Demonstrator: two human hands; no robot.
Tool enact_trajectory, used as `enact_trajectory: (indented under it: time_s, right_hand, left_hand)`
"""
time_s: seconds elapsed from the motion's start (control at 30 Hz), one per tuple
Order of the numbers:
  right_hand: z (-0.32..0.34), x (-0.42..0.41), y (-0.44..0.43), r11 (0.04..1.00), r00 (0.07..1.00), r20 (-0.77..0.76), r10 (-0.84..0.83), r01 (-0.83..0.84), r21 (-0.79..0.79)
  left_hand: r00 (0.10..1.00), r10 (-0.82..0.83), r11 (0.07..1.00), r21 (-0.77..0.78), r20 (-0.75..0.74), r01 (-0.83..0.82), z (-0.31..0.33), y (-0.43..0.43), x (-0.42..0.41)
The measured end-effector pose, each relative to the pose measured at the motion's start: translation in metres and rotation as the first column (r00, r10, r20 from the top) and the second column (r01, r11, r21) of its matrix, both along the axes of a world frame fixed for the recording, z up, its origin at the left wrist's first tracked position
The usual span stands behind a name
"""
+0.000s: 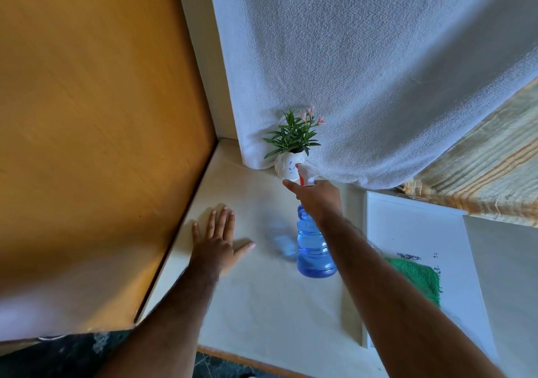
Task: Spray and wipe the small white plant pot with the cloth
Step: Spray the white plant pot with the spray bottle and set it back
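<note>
Pale, matte bench (262, 305) filled the centre of the view, bounded on the left by a smooth orange-brown wooden panel (96, 130) and at the rear by a hanging white curtain (364, 72) of fine pebbled weave. Further right, a striped beige and yellow fabric (489, 162) showed past the curtain edge.

The small white plant pot (286, 167) stood at the back of the bench, against the foot of the curtain. It was rounded and glossy, with small blue and red marks, and carried narrow green leaves and pink flowers (294, 134).

The right hand (318, 200) was closed around the neck of a spray bottle (314, 246), holding it raised above the bench. The bottle body was translucent blue plastic with ribbed bulges; its white and red nozzle sat just beside the pot wall.

The left hand (217, 242) lay flat on the bench, palm down, fingers spread, gripping nothing.

A green terry cloth (419, 278) lay on a flat white board (413, 232) to the right, partly hidden by the right forearm.
</note>
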State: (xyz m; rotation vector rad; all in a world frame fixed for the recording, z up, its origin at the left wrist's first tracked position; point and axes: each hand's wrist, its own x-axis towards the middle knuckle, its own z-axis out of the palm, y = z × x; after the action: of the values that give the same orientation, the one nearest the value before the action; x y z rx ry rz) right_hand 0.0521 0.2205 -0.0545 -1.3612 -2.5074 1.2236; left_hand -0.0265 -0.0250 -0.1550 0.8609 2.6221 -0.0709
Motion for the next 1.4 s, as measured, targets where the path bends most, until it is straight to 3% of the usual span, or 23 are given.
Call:
enact_trajectory:
  time_s: [0.27, 0.43, 0.63, 0.73, 0.9, 1.03, 1.4]
  right_hand:
    - [0.008, 0.026, -0.009, 0.97, 0.949, -0.206, -0.24, 0.224, -0.098]
    - [0.03, 0.074, -0.009, 0.923, 0.746, -0.548, -0.379, 0.343, -0.173]
    - [0.071, 0.107, 0.044, 0.858, 0.573, -0.698, -0.43, 0.499, -0.119]
    - [0.082, 0.119, 0.073, 0.854, 0.497, -0.793, -0.352, 0.517, -0.055]
    - [0.067, 0.129, 0.112, 0.815, 0.503, -0.808, -0.308, 0.578, 0.049]
    - [0.051, 0.137, 0.11, 0.827, 0.575, -0.779, -0.248, 0.545, 0.139]
    - [-0.006, 0.15, 0.133, 0.836, 0.591, -0.749, -0.3, 0.541, 0.093]
  left_hand:
    - [1.0, 0.009, 1.0, 0.024, 0.006, -0.01, 0.002, -0.001, 0.002]
    - [1.0, 0.011, 1.0, 0.006, 0.014, -0.011, 0.004, -0.001, 0.003]
    - [0.999, 0.003, 1.0, -0.01, 0.043, -0.002, 0.005, 0.001, 0.002]
    - [0.999, 0.0, 1.0, -0.027, 0.051, 0.001, 0.004, 0.001, 0.0]
    - [0.999, 0.012, 1.0, -0.015, 0.047, -0.012, 0.003, 0.002, 0.0]
    - [0.999, 0.013, 1.0, -0.011, 0.048, -0.012, 0.003, 0.003, 0.0]
    - [1.0, 0.004, 1.0, -0.001, 0.019, -0.004, -0.001, 0.0, 0.0]
